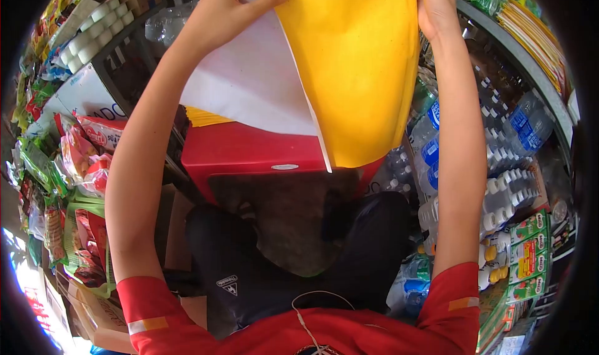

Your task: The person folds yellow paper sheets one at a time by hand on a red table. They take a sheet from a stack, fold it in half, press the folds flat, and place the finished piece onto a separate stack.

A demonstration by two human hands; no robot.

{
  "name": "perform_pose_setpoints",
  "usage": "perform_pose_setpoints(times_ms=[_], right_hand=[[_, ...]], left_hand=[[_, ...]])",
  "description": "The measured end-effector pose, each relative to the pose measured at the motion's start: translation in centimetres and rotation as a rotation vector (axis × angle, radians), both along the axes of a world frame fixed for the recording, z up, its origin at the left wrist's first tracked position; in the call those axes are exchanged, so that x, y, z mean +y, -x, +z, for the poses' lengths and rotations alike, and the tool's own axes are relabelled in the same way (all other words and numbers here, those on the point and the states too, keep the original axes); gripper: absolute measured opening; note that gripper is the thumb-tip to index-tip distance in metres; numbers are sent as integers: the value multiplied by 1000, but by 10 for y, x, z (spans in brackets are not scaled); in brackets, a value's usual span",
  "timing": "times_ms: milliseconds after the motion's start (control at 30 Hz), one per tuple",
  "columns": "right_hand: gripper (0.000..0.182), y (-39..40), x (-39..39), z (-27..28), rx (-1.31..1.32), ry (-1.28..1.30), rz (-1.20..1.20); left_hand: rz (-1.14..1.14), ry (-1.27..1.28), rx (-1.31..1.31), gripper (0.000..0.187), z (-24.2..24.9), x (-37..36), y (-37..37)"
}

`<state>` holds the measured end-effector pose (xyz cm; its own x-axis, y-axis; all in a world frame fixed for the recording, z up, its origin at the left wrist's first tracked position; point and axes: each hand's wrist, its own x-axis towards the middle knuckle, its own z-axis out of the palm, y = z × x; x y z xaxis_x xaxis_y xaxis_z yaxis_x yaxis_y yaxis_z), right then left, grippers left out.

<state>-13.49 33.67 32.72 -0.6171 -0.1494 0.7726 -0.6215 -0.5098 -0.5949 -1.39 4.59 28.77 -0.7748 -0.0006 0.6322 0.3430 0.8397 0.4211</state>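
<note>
Shop clutter behind yellow sheet [359,68] between left hand [221,15], right hand [437,5]

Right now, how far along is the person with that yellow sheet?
Done: nothing finished shows. In hand: the left hand and right hand hold up a large yellow sheet with a white underside, one edge peeled back. Left: the red plastic box below stays bare.
</note>
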Motion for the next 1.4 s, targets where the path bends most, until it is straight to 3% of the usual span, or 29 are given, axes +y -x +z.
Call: perform_pose_setpoints(times_ms=[67,100,167,433,633,733,767,867,1000,1100,1200,1233,1333,1400], right_hand=[[37,1,0,4,-16,50,-26],[38,5,3,5,-11,49,-10],[41,14,6,4,-5,42,23],[41,20,6,-12,-115,-136,-230],[42,39,10,-35,-25,-328,-251],[43,39,10,-39,-93,-359,-260],[44,42,10,-41,-96,-380,-258],[45,46,10,-45,-93,-403,-259],[44,23,7,-40,-78,-482,-313],[46,1,-9,-36,28,-505,-595],[47,-16,-23,-32,377,-559,-831],[46,-20,-27,-30,525,-487,-749],[45,-29,-43,-24,796,-547,-932],[43,-31,-54,-20,847,-570,-848]], left_hand=[[12,74,-14,69,-8,-4,10],[14,119,148,69,-12,-6,18],[-20,146,136,62,-1,-9,19],[-11,173,-121,49,68,2,-4],[-113,300,-199,48,85,-10,9],[-52,280,-228,47,94,-6,7],[84,345,-294,45,101,-1,4],[-183,310,-203,42,95,-5,6],[-24,367,-328,37,106,5,-3],[-57,353,-379,34,113,4,-3],[-86,351,-304,32,104,-2,2],[-113,346,-279,32,102,-2,2],[-78,374,-281,33,104,0,-2],[-40,391,-294,33,107,4,-8]])
